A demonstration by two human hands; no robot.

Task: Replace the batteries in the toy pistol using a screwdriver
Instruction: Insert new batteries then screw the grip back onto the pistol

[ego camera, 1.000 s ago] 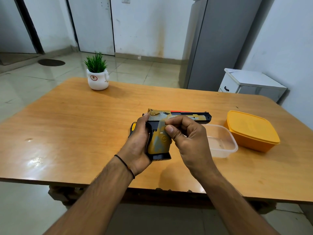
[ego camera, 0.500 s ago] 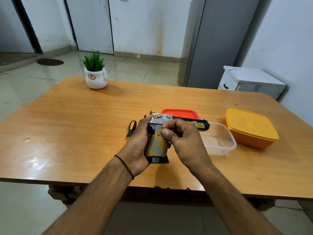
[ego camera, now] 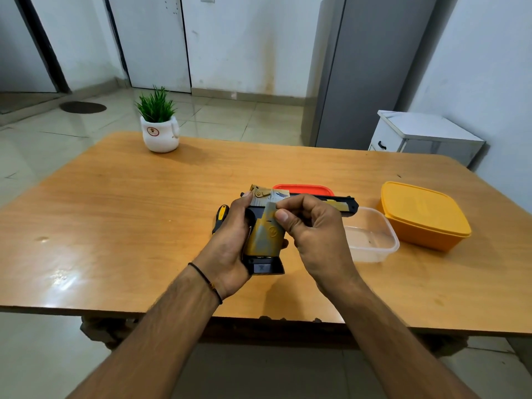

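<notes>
Over wooden table (ego camera: 115, 226), mottled yellow-grey toy pistol (ego camera: 266, 239)

Wooden table (ego camera: 115, 226), glossy top. Far left: white pot (ego camera: 160, 136) w/ green plant. Mid: screwdriver (ego camera: 221, 216), yellow-black handle, lying flat. Behind it a red lid (ego camera: 302, 189). Right: clear tub (ego camera: 371, 237), open, just beside a lidded yellow box (ego camera: 420, 211).

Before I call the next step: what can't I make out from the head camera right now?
Screwdriver: head view, only the handle shows; the left hand hides the shaft and tip.
Grip cover of the toy pistol: the right hand pinches it, hiding whether it is loose and any batteries beneath.
Clear container: dark speck inside, too small to name.
Yellow box: lidded, contents hidden.
</notes>
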